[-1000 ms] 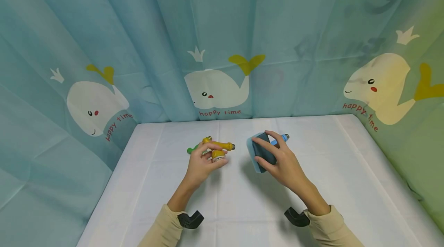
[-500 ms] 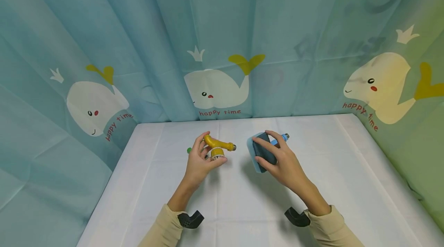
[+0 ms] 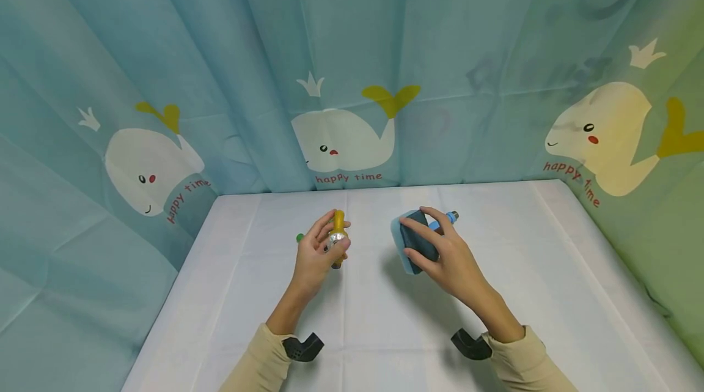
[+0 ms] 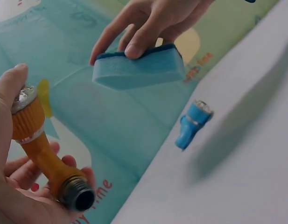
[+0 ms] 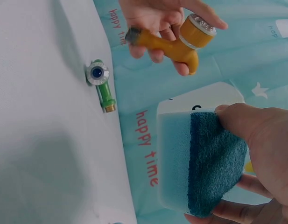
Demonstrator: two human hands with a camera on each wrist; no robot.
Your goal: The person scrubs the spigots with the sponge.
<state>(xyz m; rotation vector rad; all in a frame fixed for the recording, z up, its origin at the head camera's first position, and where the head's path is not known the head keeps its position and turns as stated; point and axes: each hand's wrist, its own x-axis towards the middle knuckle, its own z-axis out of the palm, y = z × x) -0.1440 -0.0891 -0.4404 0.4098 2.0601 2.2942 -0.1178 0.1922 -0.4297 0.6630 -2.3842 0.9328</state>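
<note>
My left hand [image 3: 312, 262] holds a yellow angled tap fitting [image 4: 46, 158] above the table. Its ridged, silver-faced head is under my thumb, and the dark threaded end points toward the camera in the left wrist view. My right hand [image 3: 455, 262] grips a two-layer scouring sponge [image 5: 216, 163] by its edges, also raised; its soft layer is light blue, its scrubbing layer dark teal. On the table behind the right hand lies a similar blue fitting [image 4: 195, 120], partly hidden in the head view. A green fitting [image 5: 102, 87] lies beyond the left hand, mostly covered in the head view.
A white cloth covers the table [image 3: 374, 318]. Blue-green curtains [image 3: 462, 74] printed with whales stand along its back and sides. A black wrist-worn device [image 3: 304, 348] sits at the left cuff, another black device [image 3: 471, 344] at the right.
My left hand has turned the yellow fitting: its threaded end pointed right and now points toward me, and the silver face has come into view. The right hand and sponge have stayed still.
</note>
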